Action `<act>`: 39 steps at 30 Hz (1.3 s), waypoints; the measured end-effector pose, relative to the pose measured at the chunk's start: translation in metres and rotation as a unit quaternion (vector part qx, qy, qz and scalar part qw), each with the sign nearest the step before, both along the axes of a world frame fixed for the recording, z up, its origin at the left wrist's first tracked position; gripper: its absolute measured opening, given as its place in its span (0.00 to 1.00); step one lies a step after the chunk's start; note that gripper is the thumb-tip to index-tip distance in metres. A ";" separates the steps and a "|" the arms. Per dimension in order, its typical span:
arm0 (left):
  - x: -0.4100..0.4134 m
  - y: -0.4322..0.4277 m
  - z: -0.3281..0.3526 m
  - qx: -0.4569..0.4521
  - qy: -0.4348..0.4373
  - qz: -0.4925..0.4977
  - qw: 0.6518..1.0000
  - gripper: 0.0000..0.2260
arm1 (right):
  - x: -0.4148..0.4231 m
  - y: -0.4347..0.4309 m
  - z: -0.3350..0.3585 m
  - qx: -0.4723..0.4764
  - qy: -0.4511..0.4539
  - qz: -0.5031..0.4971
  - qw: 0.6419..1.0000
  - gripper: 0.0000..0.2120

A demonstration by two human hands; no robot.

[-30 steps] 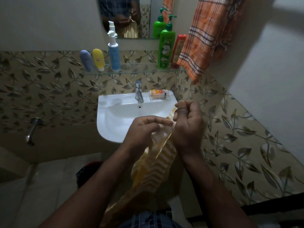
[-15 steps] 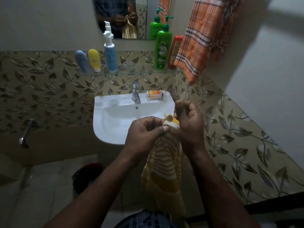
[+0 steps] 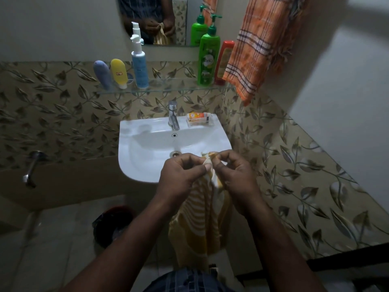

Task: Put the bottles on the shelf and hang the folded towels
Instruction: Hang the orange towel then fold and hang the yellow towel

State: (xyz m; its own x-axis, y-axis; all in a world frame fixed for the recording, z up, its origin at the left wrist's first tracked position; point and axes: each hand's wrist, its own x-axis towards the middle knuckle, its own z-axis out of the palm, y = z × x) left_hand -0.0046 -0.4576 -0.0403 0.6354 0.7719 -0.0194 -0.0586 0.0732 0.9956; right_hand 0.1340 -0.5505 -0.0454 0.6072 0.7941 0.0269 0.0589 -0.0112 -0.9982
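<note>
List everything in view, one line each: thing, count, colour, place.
glass shelf: 1, clear, above sink
tubes: 2, blue and yellow, shelf left
pump bottle: 1, white-blue, beside tubes
green bottle: 1, shelf right
red bottle: 1, beside green
checked towel: 1, orange, hanging right
sink: 1, white
tap: 1, silver
soap box: 1, orange, sink rim
striped towel: 1, yellow-white, held
left hand: gripping
right hand: gripping

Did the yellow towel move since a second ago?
Yes. The yellow towel now hangs straight down from both hands, its top edge over the sink's front rim. Before, it bunched lower, below the rim.
</note>
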 end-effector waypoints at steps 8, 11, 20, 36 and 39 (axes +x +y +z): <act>-0.011 0.004 -0.006 -0.003 0.022 -0.004 1.000 0.03 | 0.007 0.001 -0.005 0.016 -0.017 0.032 0.999 0.05; -0.012 0.007 -0.007 -0.014 0.034 0.022 0.999 0.06 | 0.003 0.005 -0.005 0.030 -0.066 -0.001 0.997 0.06; -0.018 0.013 -0.017 -0.074 0.016 -0.013 0.997 0.13 | -0.019 0.013 0.000 0.010 -0.181 0.000 0.983 0.07; -0.019 0.005 -0.018 -0.085 -0.045 -0.012 0.995 0.13 | -0.023 0.006 0.001 0.018 -0.152 -0.036 0.988 0.08; -0.017 0.005 -0.019 -0.059 -0.020 -0.015 0.998 0.11 | -0.024 0.004 0.000 0.011 -0.149 -0.039 0.988 0.10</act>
State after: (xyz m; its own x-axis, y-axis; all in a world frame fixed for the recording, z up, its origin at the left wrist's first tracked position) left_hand -0.0212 -0.4522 -0.0588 0.6606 0.7461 -0.0840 -0.0931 0.1924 0.9769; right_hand 0.1098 -0.5464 -0.0450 0.6294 0.7422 0.2301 0.3496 -0.0060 -0.9369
